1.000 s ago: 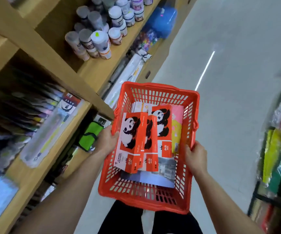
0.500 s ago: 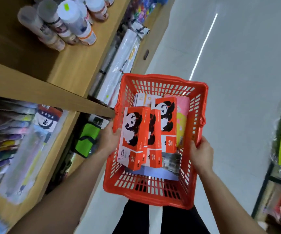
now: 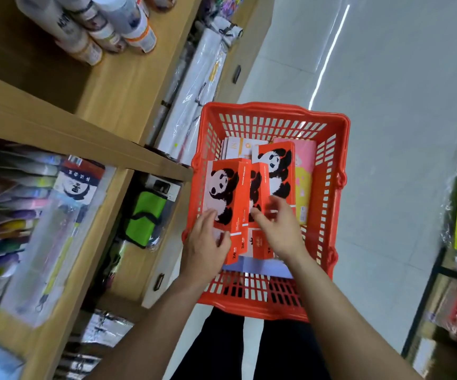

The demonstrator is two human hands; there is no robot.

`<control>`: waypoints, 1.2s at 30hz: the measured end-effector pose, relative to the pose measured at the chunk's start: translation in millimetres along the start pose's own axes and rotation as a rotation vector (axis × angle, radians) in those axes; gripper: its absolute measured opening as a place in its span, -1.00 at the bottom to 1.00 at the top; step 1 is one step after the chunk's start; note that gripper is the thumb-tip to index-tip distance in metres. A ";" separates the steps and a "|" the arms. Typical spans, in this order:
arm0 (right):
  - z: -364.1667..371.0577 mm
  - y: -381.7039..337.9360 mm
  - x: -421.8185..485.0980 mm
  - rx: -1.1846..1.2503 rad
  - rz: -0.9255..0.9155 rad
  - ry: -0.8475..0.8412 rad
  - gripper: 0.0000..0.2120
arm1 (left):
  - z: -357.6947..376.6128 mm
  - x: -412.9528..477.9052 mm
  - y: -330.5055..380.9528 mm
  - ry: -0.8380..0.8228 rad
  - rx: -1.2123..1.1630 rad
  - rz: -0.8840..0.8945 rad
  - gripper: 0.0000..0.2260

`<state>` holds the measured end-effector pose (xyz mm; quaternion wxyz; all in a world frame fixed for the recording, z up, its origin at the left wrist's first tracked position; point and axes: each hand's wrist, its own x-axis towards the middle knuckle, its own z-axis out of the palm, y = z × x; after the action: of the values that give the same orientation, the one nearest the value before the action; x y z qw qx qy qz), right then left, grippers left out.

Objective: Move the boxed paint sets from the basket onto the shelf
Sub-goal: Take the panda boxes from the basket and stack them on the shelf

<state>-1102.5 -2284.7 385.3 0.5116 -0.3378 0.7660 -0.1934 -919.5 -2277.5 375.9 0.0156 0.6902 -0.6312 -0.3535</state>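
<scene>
The red basket (image 3: 334, 149) sits low in front of the person, close beside the wooden shelf (image 3: 128, 86), so the paint boxes need only a short trip across. The left hand (image 3: 208, 242) lies on the near end of the left panda box (image 3: 226, 193), fingers spread and not yet closed on it, and the right hand (image 3: 279, 229) reaches, half open, to the middle box (image 3: 257, 187), as if to pick them out. Each orange box shows a black and white panda, but the small white writing is too blurry to read.
</scene>
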 end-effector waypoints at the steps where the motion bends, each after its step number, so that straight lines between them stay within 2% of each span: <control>1: 7.8 -1.9 3.8 -0.021 0.045 -0.015 -0.24 | 6.3 -1.7 -0.6 -0.048 -0.024 -0.053 -0.48; 3: 16.6 -3.3 12.6 -0.056 0.110 0.023 0.02 | 14.1 -2.0 -3.7 -0.084 -0.054 -0.104 -0.47; 4: 19.1 -3.2 17.5 -0.070 0.134 0.035 0.07 | 16.5 -2.4 -6.4 -0.077 -0.080 -0.108 -0.48; 7: 24.8 -3.1 26.5 -0.017 0.142 -0.018 0.05 | 20.3 -4.9 -12.0 -0.043 -0.189 -0.125 -0.52; 12: 21.6 -0.6 35.7 0.108 0.150 -0.025 -0.13 | 25.4 -6.6 -17.2 0.000 -0.314 -0.147 -0.59; 21: 38.1 -7.4 37.9 0.033 0.108 -0.062 0.31 | 29.5 -9.6 -22.3 -0.009 -0.463 -0.112 -0.58; 24: 36.5 -3.3 33.4 -0.032 0.062 -0.003 0.26 | 31.5 -13.0 -22.5 -0.012 -0.531 -0.106 -0.59; 27: 21.3 8.3 27.1 -0.093 0.015 0.069 0.21 | 35.7 -21.4 -19.3 -0.012 -0.453 -0.005 -0.62; 29: 8.4 21.6 24.2 -0.064 0.020 0.050 0.17 | 40.6 -22.2 -14.1 -0.027 -0.523 0.011 -0.72; 31: 3.9 32.0 21.1 -0.010 -0.001 -0.007 0.00 | 44.2 -18.4 -7.7 0.006 -0.551 -0.057 -0.74; 34: 4.4 41.2 21.7 0.060 -0.016 -0.014 -0.17 | 49.7 -4.9 -4.5 -0.024 -0.544 -0.237 -0.38; 36: 1.7 48.0 24.0 0.137 0.009 -0.018 -0.28 | 53.0 1.3 -4.1 -0.077 -0.527 -0.287 -0.19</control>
<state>-1122.2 -2268.3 338.2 0.5415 -0.3002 0.7478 -0.2399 -942.9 -2255.3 333.6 0.1199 0.7307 -0.4138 -0.5296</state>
